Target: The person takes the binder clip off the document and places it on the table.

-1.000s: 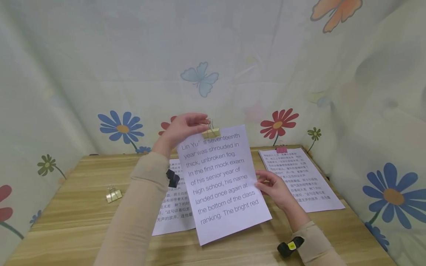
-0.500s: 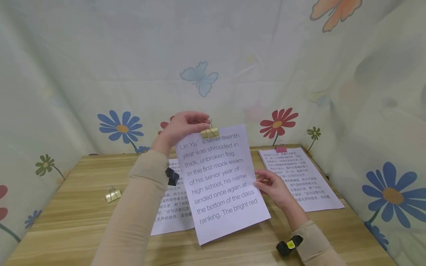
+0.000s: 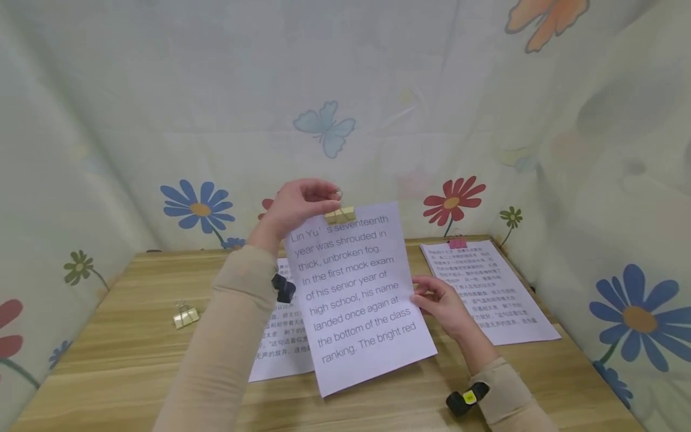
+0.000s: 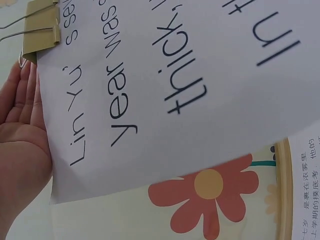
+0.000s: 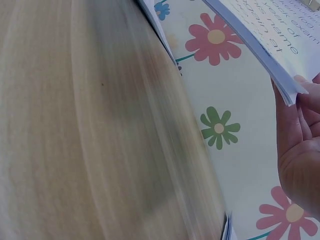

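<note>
Head view: sheets (image 3: 351,288) have edged left, left fingers (image 3: 322,207) pinching their gold clip (image 3: 340,216), right fingers (image 3: 430,282) their side.

I've got the left hand (image 3: 296,205) raised, bent at the wrist (image 3: 263,236) and pinching; below and right of it, the right hand (image 3: 445,305) pinches too.

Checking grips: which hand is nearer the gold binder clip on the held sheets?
Left. The left hand pinches the gold binder clip by its handle; the right hand grips the printed sheets lower, at their right edge.
</note>
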`<move>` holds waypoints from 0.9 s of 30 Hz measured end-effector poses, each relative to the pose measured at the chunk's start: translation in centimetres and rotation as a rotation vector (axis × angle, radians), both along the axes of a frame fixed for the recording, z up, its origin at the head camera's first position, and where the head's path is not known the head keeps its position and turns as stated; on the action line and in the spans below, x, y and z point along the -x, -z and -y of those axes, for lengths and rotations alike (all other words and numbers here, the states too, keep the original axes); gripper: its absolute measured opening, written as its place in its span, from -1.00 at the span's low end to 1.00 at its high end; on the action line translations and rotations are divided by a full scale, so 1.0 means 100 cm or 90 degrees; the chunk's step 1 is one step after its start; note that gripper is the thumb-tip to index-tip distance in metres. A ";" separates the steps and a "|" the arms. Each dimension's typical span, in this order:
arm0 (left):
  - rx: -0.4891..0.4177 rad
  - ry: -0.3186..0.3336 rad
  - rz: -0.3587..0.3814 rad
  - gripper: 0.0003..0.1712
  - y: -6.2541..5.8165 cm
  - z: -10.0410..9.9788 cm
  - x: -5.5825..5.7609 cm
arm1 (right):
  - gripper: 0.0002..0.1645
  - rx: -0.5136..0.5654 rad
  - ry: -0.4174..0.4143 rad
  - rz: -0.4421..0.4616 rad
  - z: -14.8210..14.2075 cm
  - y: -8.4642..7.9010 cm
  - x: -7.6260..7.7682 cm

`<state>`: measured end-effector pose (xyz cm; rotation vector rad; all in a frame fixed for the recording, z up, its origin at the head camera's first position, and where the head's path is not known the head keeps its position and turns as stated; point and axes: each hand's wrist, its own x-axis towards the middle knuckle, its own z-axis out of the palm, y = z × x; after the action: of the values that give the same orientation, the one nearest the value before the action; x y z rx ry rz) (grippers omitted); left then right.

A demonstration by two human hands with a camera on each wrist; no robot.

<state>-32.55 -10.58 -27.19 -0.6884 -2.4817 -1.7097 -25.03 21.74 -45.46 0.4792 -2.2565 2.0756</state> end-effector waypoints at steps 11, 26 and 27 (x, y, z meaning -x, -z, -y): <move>-0.100 -0.063 -0.022 -0.58 -0.003 0.005 -0.001 | -0.50 0.000 0.020 0.017 -0.003 0.004 0.002; -0.157 -0.070 -0.049 -0.52 0.002 0.020 -0.010 | -0.41 -0.008 0.095 0.071 -0.020 0.013 0.007; -0.146 -0.067 -0.045 -0.52 0.004 0.021 -0.011 | -0.41 -0.008 0.098 0.077 -0.020 0.014 0.007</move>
<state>-31.49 -12.69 -27.55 -0.5756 -2.1879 -1.8559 -25.77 23.78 -46.90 0.1783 -2.2903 2.0665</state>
